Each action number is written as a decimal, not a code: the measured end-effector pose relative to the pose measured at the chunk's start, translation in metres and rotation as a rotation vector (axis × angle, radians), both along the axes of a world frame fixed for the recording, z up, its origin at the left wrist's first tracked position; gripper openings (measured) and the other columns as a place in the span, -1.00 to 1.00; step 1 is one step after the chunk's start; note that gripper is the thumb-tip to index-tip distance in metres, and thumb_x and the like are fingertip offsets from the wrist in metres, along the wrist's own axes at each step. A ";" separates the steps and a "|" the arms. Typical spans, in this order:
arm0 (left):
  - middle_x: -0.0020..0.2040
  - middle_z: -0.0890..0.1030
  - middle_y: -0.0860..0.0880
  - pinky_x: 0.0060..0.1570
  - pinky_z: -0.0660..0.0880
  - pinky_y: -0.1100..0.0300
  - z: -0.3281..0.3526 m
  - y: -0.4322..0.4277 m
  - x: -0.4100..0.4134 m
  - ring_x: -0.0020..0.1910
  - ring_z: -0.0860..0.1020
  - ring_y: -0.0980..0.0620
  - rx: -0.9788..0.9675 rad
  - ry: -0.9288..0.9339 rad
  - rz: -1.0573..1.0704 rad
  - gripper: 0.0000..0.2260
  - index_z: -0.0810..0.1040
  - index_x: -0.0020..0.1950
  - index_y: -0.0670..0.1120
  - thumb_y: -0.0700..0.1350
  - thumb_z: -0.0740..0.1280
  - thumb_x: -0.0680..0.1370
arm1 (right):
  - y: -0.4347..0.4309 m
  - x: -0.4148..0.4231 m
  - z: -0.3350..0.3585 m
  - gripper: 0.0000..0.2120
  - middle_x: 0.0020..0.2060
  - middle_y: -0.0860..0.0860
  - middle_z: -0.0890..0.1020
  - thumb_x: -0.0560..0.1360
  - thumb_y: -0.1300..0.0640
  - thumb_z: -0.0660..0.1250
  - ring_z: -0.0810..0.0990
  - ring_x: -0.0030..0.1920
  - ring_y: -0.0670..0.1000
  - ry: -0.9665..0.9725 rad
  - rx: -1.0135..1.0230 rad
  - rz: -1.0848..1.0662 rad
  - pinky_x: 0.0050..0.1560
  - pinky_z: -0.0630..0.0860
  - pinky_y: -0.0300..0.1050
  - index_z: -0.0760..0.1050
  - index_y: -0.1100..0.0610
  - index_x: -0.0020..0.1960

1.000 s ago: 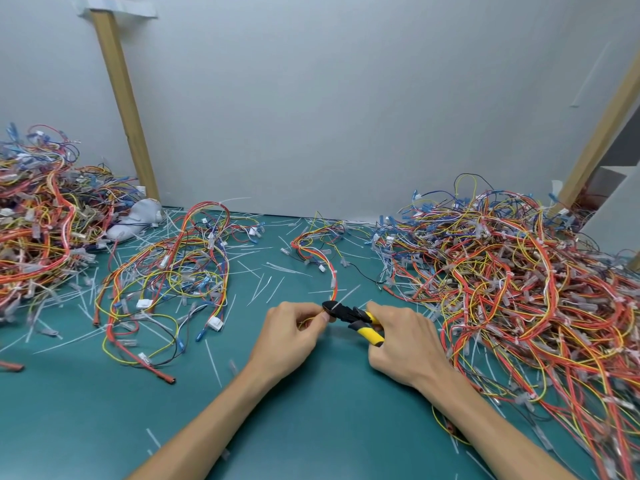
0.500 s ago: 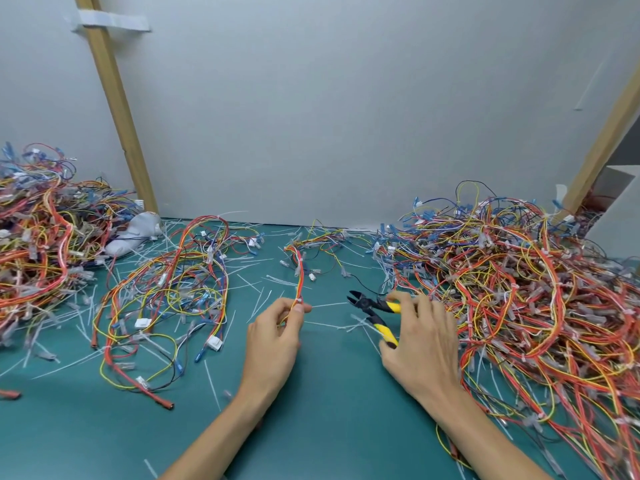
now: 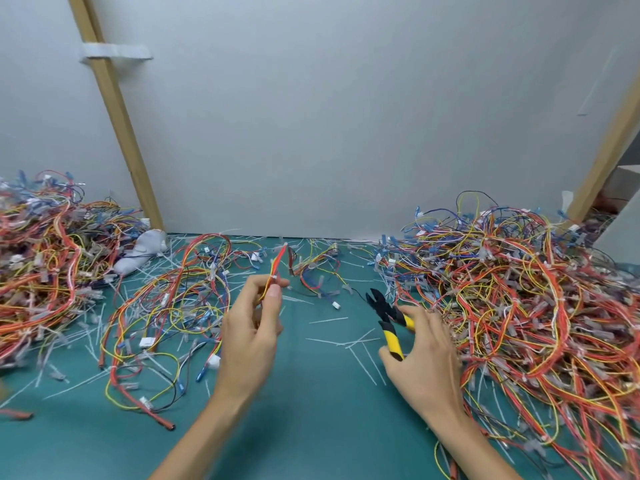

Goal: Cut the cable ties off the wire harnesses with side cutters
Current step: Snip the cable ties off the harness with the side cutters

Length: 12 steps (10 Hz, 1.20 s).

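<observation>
My left hand (image 3: 252, 327) pinches a thin red-and-yellow wire harness (image 3: 277, 268) between thumb and fingers and holds it up above the green mat; a small white cable tie sits on the harness right at my fingertips. The harness runs back toward the wall and trails into loose wires. My right hand (image 3: 424, 355) grips the yellow-handled side cutters (image 3: 389, 318); their black jaws are parted and point up-left, a hand's width to the right of the harness.
A big tangle of wire harnesses (image 3: 519, 306) fills the right side. Another heap (image 3: 38, 258) lies at far left, and a looser spread of wires (image 3: 166, 313) left of centre. Cut white tie scraps (image 3: 346, 341) litter the green mat (image 3: 311, 410). Wooden posts (image 3: 117, 112) lean on the wall.
My hands have moved apart: the left has lifted the harness up and away from the cutters, and the right has drawn the cutters to the right, with the jaws now parted.
</observation>
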<state>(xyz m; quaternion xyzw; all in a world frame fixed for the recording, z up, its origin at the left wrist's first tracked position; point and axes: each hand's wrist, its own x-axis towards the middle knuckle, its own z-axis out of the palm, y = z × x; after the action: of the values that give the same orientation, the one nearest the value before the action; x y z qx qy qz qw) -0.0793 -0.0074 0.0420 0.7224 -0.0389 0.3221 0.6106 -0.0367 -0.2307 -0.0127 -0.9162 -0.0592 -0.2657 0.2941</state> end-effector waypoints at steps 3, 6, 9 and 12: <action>-0.29 0.44 0.22 -0.25 0.32 0.40 0.004 0.012 -0.051 -0.29 0.41 0.31 0.842 0.014 -0.638 -0.79 0.53 0.07 0.18 0.20 0.17 0.60 | -0.005 0.002 0.000 -0.56 0.04 -0.10 0.59 0.40 0.04 0.42 0.52 0.06 -0.08 0.047 0.436 0.052 0.06 0.40 -0.13 0.43 -0.08 0.26; 0.11 0.58 0.26 0.13 0.31 0.51 -0.037 0.036 -0.076 0.17 0.48 0.28 0.653 0.338 -0.424 -0.82 0.61 0.07 0.19 0.13 0.23 0.60 | -0.005 -0.002 0.005 -0.55 -0.14 -0.20 0.53 0.40 0.14 0.51 0.48 -0.07 -0.31 0.122 0.377 0.138 -0.14 0.31 -0.40 0.36 -0.29 0.03; -0.11 0.69 0.07 0.07 0.55 0.14 -0.020 0.012 0.025 -0.13 0.64 0.19 0.382 0.612 -0.167 -0.84 0.56 0.06 0.02 -0.19 0.23 0.62 | -0.007 -0.001 0.002 -0.52 -0.11 -0.33 0.45 0.41 0.09 0.51 0.41 -0.03 -0.43 0.160 0.426 0.136 -0.09 0.28 -0.30 0.40 -0.23 0.21; 0.09 0.65 0.03 0.18 0.41 0.18 -0.016 -0.052 0.098 0.16 0.50 0.03 0.601 0.580 -0.189 -0.81 0.62 0.11 -0.03 0.00 0.32 0.58 | -0.007 -0.003 0.006 -0.40 0.09 -0.07 0.51 0.40 -0.05 0.46 0.44 0.14 -0.01 0.196 0.406 0.086 0.11 0.28 -0.09 0.36 0.06 0.37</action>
<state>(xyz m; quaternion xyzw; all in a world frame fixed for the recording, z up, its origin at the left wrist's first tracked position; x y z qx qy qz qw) 0.0185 -0.0590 0.0263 0.9221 -0.0239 0.0225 0.3855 -0.0397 -0.2374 -0.0062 -0.8563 -0.0149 -0.1692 0.4878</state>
